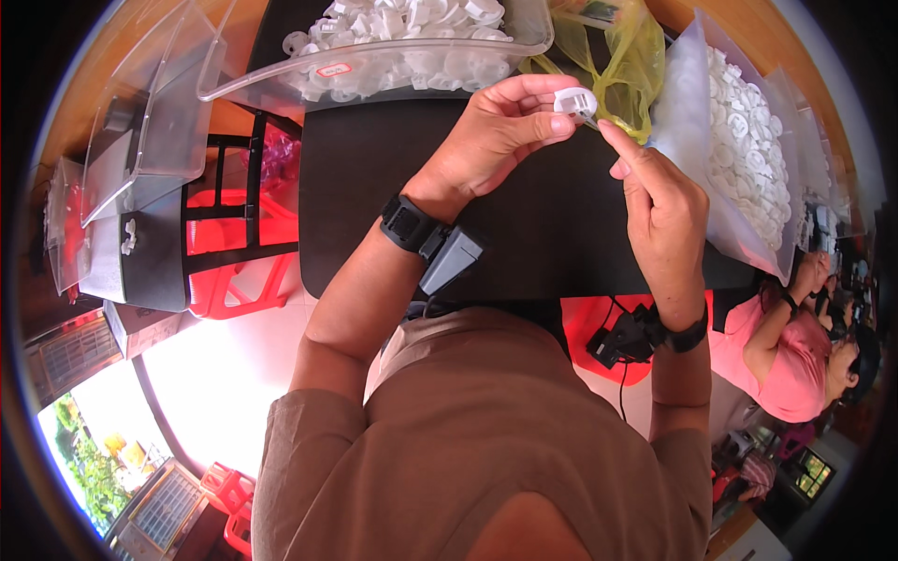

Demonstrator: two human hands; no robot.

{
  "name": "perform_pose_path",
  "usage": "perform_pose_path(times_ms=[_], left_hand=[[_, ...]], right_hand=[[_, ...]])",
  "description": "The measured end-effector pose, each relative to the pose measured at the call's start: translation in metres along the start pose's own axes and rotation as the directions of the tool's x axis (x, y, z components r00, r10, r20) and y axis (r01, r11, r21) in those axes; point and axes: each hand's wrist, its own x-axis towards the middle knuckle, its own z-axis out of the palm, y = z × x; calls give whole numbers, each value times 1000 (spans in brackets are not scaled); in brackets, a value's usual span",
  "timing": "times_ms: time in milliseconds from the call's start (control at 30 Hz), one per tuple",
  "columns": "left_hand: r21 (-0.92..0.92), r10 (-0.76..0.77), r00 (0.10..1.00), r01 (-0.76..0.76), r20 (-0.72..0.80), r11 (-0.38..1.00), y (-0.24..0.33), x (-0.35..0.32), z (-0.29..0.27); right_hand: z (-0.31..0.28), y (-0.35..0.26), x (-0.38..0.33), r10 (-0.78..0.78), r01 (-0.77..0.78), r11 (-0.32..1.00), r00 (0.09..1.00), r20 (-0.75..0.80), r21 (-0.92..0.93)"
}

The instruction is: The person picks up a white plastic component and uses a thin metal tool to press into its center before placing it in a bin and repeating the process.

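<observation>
The black tabletop (524, 215) is spanning the middle of the scene, with the person sitting at its near edge. At its far edge a clear plastic tray (281, 75) is holding a heap of small white plastic caps (412, 37). At the far right, a clear bag (683, 112) is lying open and is filled with more white round parts (748, 150). A crumpled yellow plastic bag (622, 65) is sitting between the tray and the clear bag.

The left hand (496, 131) is reaching over the table toward the far right and is pinching a small white plastic cap (574, 99) between thumb and fingertips. The cap is sitting above the tabletop, just in front of the yellow bag.

The right hand (664, 215) is rising from the near right, with the index finger (622, 140) extending up and left; whether the hand itself is grasping anything cannot be determined. A thin clear pin-like piece (589, 116) is projecting from the cap toward that fingertip, its long axis running diagonally from far left to near right. The fingertip is lying just beside and right of the cap, with the left hand being the one that is carrying it.
</observation>
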Motion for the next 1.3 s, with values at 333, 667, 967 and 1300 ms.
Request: perform_pose_path(times_ms=[333, 667, 967, 1300], left_hand=[[22, 11, 1000, -11, 0, 1000, 1, 0, 1], [45, 28, 1000, -28, -12, 999, -1, 0, 3], [185, 91, 996, -87, -12, 979, -6, 1, 2], [418, 107, 993, -77, -50, 905, -6, -2, 9]], right_hand=[[1, -2, 2, 3, -3, 1000, 999, 35, 17], [-2, -4, 1, 6, -4, 999, 999, 43, -37], [-10, -8, 4, 18, 4, 988, 990, 139, -155], [-20, -6, 15, 43, 44, 955, 959, 281, -295]])
